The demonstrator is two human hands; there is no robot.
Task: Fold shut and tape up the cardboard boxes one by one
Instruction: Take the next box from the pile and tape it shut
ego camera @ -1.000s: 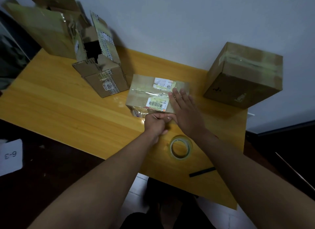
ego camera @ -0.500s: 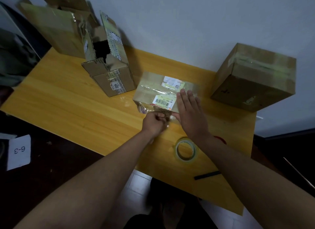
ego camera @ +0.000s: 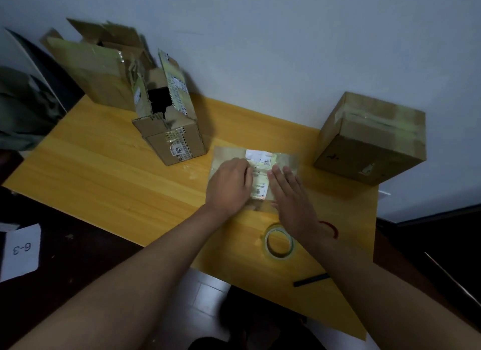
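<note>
Roughly, surface: a yellow wooden worktop (ego camera: 109, 172) with visible grain, its far edge pushed against a plain pale wall (ego camera: 260, 37).
Box in hand: a small flat brown cardboard box (ego camera: 282, 159) with white shipping labels lies closed near the middle of the worktop, glossy clear tape across its top.
Left hand (ego camera: 230, 184): palm down, fingers spread flat on the left half of the small box, pressing it; it grasps nothing.
Right hand (ego camera: 289, 190): flat as well, fingers stretched along the right half of the same box, not clenched on anything.
Far left corner: a large open brown carton (ego camera: 88, 68) with raised flaps; just beside it stands a taller open labelled box (ego camera: 171, 131), dark inside.
Far right corner: a sealed square brown cardboard box (ego camera: 369, 138), taped over the top, well apart from the hands.
Near edge: a roll of clear tape (ego camera: 279, 241) lies flat just below the right wrist; a black pen (ego camera: 311, 280) lies nearer the edge; a red ring shape (ego camera: 333, 228) peeks out beside the right forearm.
Room: dark floor (ego camera: 78, 258) to the left with a white paper card marked 6-3 (ego camera: 20, 249).
</note>
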